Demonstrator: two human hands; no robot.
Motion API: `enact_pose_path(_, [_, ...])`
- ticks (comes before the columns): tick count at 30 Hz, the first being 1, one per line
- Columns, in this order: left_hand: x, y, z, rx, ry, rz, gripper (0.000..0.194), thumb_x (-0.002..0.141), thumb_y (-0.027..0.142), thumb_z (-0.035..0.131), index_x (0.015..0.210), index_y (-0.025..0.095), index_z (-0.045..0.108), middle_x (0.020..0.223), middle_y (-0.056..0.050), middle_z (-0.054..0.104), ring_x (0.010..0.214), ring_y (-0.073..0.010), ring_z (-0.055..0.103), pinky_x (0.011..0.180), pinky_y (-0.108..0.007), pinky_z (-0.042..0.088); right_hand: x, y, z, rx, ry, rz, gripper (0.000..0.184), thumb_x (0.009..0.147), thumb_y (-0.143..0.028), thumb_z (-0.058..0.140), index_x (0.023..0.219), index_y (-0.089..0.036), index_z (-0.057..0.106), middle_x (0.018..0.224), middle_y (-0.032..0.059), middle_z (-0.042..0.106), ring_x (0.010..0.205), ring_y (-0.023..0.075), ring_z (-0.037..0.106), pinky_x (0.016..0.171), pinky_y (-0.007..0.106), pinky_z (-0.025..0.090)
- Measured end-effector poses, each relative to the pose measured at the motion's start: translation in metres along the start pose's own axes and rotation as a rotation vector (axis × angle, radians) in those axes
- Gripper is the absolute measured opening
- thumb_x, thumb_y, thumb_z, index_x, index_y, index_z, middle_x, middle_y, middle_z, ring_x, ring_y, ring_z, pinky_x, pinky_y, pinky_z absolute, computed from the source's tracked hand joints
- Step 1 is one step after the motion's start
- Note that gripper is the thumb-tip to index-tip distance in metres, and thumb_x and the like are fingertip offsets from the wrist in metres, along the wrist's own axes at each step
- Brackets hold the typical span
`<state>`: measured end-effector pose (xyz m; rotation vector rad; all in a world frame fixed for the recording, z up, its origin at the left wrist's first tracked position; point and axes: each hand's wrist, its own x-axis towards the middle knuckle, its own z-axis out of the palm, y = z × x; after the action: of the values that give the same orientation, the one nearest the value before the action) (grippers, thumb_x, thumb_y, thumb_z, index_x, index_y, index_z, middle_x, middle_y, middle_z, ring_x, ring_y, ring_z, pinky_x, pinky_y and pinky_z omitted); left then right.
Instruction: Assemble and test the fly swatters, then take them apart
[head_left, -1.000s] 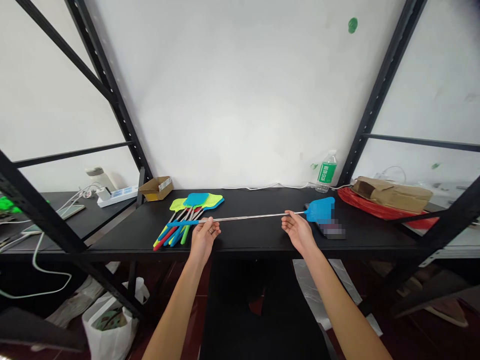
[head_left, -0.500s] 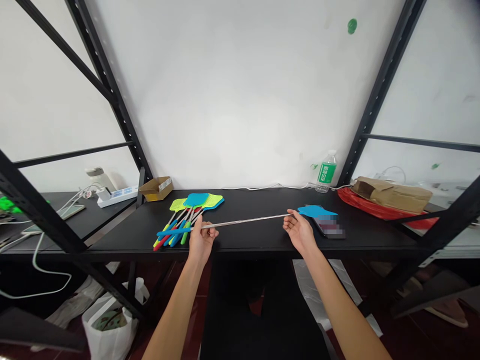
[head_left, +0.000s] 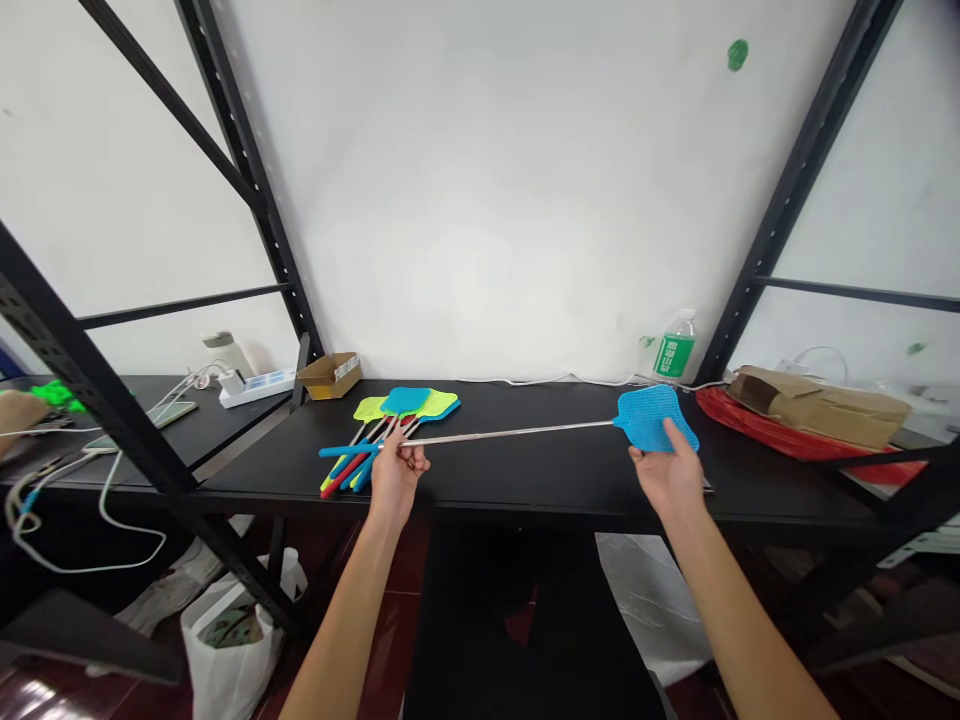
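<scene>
A blue fly swatter (head_left: 651, 412) with a long thin metal rod is held sideways above the black tabletop, its blue handle pointing left. My left hand (head_left: 395, 472) is closed round the rod close to the handle. At the other end, my right hand (head_left: 670, 468) grips the lower edge of the meshed head, thumb on its face. Behind my left hand lies a pile of fly swatters (head_left: 409, 401) with blue and yellow-green heads and handles in blue, red and yellow, partly hidden by the hand.
A small open cardboard box (head_left: 330, 377) stands at the back left, by the shelf post. A water bottle (head_left: 676, 346) is against the wall at right. Further right, brown packaging (head_left: 817, 405) rests on red plastic (head_left: 750, 424). A power strip (head_left: 259, 387) lies left.
My right hand has moved right, from the rod to the swatter's head. The swatter looks longer, and its head has turned its face toward me. The view has shifted slightly.
</scene>
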<state>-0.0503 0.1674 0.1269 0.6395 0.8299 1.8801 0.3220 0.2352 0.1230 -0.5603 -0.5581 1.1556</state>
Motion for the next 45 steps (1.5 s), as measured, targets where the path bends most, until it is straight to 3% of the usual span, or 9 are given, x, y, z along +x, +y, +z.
enact_pose_path(4, [0.005,0.018,-0.009,0.066,0.029,0.059,0.029,0.082,0.041,0.065,0.068,0.018,0.054,0.057,0.002,0.055,0.048,-0.0109,0.049,0.051,-0.025,0.046,0.009,-0.039,-0.014,-0.236,-0.113,-0.058,0.035,0.065,-0.026,0.083,0.097,-0.022,0.069,0.084,-0.0009,0.068,0.060,0.0123,0.058,0.043,0.021,0.041])
enact_pose_path(11, [0.009,0.056,-0.035,0.127,0.096,0.201,0.027,0.074,0.028,0.072,0.096,0.019,0.060,0.071,-0.001,0.069,0.052,-0.0114,0.057,0.055,-0.024,0.051,0.002,-0.078,-0.038,-0.400,-0.106,0.012,0.035,0.062,-0.025,0.081,0.095,-0.024,0.068,0.082,-0.0014,0.067,0.059,0.0138,0.059,0.040,0.023,0.043])
enact_pose_path(15, [0.005,0.072,-0.043,0.192,0.091,0.225,0.022,0.070,0.028,0.077,0.084,0.019,0.061,0.061,0.003,0.060,0.053,-0.0121,0.056,0.054,-0.023,0.051,-0.004,-0.089,-0.039,-0.467,-0.183,0.119,0.038,0.063,-0.028,0.081,0.099,-0.023,0.069,0.077,0.0006,0.066,0.055,0.0153,0.058,0.037,0.024,0.043])
enact_pose_path(23, [-0.018,0.114,-0.070,0.684,-0.255,-0.073,0.028,0.061,0.029,0.086,0.083,0.014,0.076,0.058,-0.005,0.061,0.048,-0.0127,0.048,0.039,-0.020,0.036,0.002,-0.122,-0.048,-0.649,-0.116,0.139,0.034,0.064,-0.033,0.080,0.097,-0.031,0.071,0.080,0.0058,0.070,0.049,0.0200,0.058,0.026,0.027,0.036])
enact_pose_path(26, [-0.021,0.122,-0.072,0.711,-0.286,-0.019,0.024,0.059,0.031,0.086,0.077,0.016,0.077,0.058,-0.006,0.061,0.047,-0.0126,0.045,0.040,-0.022,0.035,0.000,-0.124,-0.046,-0.660,-0.132,0.141,0.044,0.063,-0.030,0.083,0.104,-0.029,0.071,0.075,0.0052,0.069,0.046,0.0171,0.055,0.025,0.023,0.034])
enact_pose_path(29, [-0.026,0.109,-0.047,0.794,-0.357,0.073,0.020,0.064,0.033,0.083,0.069,0.016,0.076,0.060,-0.006,0.061,0.048,-0.0111,0.042,0.041,-0.022,0.033,-0.013,-0.107,-0.027,-0.641,-0.187,0.160,0.052,0.063,-0.027,0.084,0.113,-0.026,0.069,0.076,0.0044,0.069,0.045,0.0140,0.054,0.023,0.019,0.033])
enact_pose_path(36, [-0.049,0.035,0.047,0.834,-0.648,0.053,0.017,0.083,0.034,0.069,0.081,0.019,0.073,0.050,0.003,0.044,0.046,-0.0105,0.037,0.046,-0.023,0.031,-0.060,-0.028,0.036,-0.499,-0.492,0.354,0.056,0.073,-0.031,0.080,0.126,-0.027,0.060,0.092,0.0064,0.072,0.059,0.0226,0.070,0.030,0.023,0.047])
enact_pose_path(42, [-0.047,0.010,0.046,0.782,-0.730,-0.102,0.028,0.083,0.037,0.069,0.103,0.017,0.074,0.051,0.005,0.041,0.046,-0.0099,0.035,0.047,-0.023,0.030,-0.042,-0.036,0.023,-0.361,-0.370,0.395,0.037,0.076,-0.028,0.077,0.111,-0.022,0.066,0.089,0.0069,0.073,0.056,0.0190,0.067,0.028,0.021,0.044])
enact_pose_path(45, [-0.046,-0.012,0.046,0.710,-0.707,-0.150,0.036,0.085,0.042,0.065,0.111,0.017,0.071,0.052,0.007,0.035,0.045,-0.0089,0.030,0.046,-0.022,0.030,-0.028,-0.036,0.015,-0.197,-0.265,0.437,0.030,0.081,-0.035,0.070,0.107,-0.020,0.066,0.097,0.0099,0.073,0.066,0.0209,0.071,0.038,0.024,0.053])
